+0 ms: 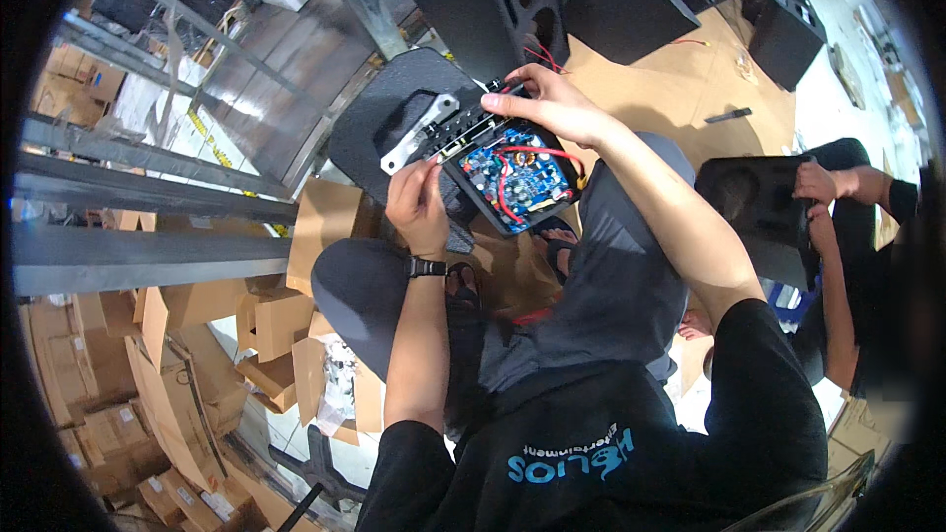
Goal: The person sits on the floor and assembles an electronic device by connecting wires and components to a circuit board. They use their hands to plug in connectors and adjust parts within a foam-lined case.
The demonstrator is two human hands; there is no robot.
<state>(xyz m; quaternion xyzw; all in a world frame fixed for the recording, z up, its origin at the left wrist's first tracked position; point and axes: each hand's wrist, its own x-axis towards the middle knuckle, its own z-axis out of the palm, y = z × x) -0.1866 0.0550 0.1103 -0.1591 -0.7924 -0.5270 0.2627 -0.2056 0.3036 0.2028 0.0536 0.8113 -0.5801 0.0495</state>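
Observation:
Between my hands is an amplifier module with a black frame and a blue circuit board (514, 175) that faces up, with red wires looping over it. My left hand (418, 202) is closed in a pinch at the near left end of the module's panel edge. My right hand (554, 110) grips the far end, thumb along the panel and the fingers partly hidden behind it. Beneath and beyond the module lies a black speaker cabinet (367, 128) with an opening. A silver metal strip (419, 135) runs beside the panel, next to that opening.
More black speaker cabinets (483, 5) stand at the back, some with red wires. A black tool (729, 116) lies on the cardboard sheet (650, 79). At right, another person's hands (816, 192) hold a black cabinet (744, 207). Metal rails (148, 261) and cardboard boxes (266, 325) fill the left.

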